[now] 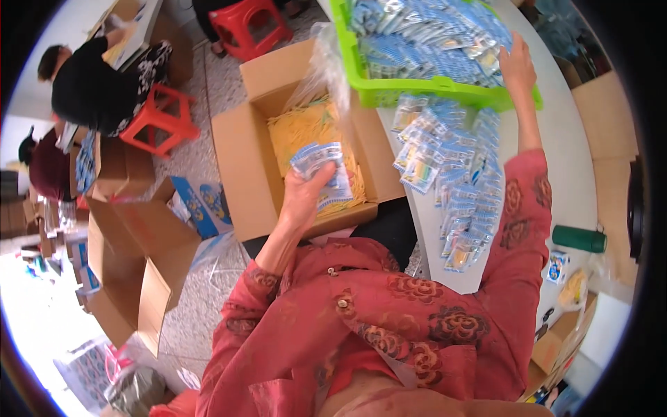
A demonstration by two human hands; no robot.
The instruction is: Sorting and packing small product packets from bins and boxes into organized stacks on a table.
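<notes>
- Left hand (pixel 303 199): clamped, thumb on top, on held packets (pixel 321 158) over the box (pixel 236 163); the thumb probably keeps the slick film from sliding.
- Right hand (pixel 518 66): at the basket (pixel 445 85), by its right rim; can't tell if fingers are closed on anything.
- Box: brown cardboard, flaps out, likely for clear access; thin yellow pieces (pixel 297 135) inside.
- Basket: rigid green plastic, heaped with blue-and-clear packets; sits on the table (pixel 573 160), presumably for easy reach.
- Table packets (pixel 455 170): flat, glossy, overlapping in rows beside the basket.
</notes>
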